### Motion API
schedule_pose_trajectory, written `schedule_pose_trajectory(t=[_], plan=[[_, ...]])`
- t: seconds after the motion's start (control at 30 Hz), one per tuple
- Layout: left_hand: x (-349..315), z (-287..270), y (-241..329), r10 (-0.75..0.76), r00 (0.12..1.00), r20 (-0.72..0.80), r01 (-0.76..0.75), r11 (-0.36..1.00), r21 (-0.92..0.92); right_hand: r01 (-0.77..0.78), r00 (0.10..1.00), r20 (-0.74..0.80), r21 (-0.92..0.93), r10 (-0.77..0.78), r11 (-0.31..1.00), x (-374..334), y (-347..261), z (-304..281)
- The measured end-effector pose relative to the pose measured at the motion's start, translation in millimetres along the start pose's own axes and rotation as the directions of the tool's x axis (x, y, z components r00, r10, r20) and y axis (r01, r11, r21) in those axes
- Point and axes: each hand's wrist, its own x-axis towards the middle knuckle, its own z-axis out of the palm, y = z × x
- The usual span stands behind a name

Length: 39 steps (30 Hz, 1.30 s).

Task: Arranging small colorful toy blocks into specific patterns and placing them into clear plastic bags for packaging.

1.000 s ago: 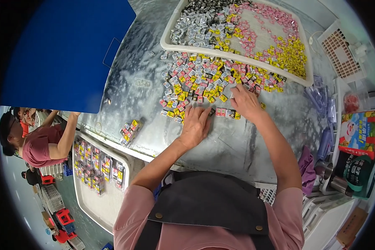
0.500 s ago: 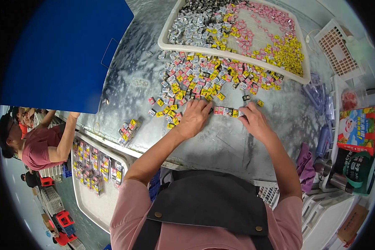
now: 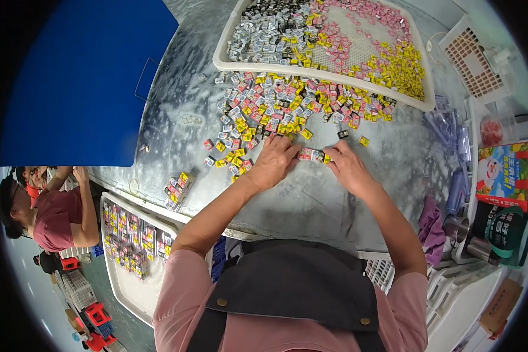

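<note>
On the grey metal table a short straight row of small boxes [image 3: 311, 155], in pink, white, black and yellow, lies between my hands. My left hand [image 3: 274, 162] curls its fingers at the row's left end, beside the loose pile of small boxes [image 3: 270, 108]; its fingertips are partly hidden. At the other end, my right hand [image 3: 350, 170] pinches the row with thumb and fingers, covering the last boxes. A single black box [image 3: 343, 135] and a yellow box [image 3: 364, 141] lie just beyond my right hand.
A large white tray [image 3: 322, 71] of sorted boxes stands behind the pile. Clear-wrapped boxes [image 3: 178, 189] lie at the table's left edge, above another white tray [image 3: 123, 287] of packs. A blue panel [image 3: 82, 82] stands left, near a co-worker [image 3: 61, 214]. A purple cloth [image 3: 431, 232] hangs right.
My right hand has moved a little left, closer to my left hand, and less of the row shows between them. The co-worker's raised arm has come down. The whole view has shifted slightly.
</note>
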Motion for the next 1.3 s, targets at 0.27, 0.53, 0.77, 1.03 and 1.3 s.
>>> schedule_pose_trajectory(t=[0.27, 0.53, 0.77, 1.03, 1.3], plan=[[-20.0, 1.1, 11.4, -0.14, 0.99, -0.028, 0.136, 0.984, -0.114, -0.031, 0.999, 0.024, -0.017, 0.031, 0.999, 1.5, -8.5, 12.0], [-13.9, 2.2, 15.6, -0.135, 0.991, -0.006, 0.129, 0.955, -0.267, -0.092, 0.995, 0.025, -0.081, 0.094, 0.993, 5.1, -20.2, 15.7], [-9.2, 7.8, 14.0, -0.112, 0.992, 0.05, 0.12, 0.973, -0.196, -0.082, 0.996, 0.017, -0.189, 0.086, 0.979, 6.4, -29.0, 21.3], [-2.7, 5.4, 13.3, -0.057, 0.997, 0.049, 0.062, 0.992, -0.107, -0.091, 0.996, 0.0, -0.229, 0.094, 0.969, 9.4, -28.1, 23.3], [1.1, 2.4, 17.1, -0.065, 0.996, 0.054, 0.072, 0.988, -0.138, -0.072, 0.995, -0.081, -0.194, 0.057, 0.978, 1.4, -26.1, 22.3]])
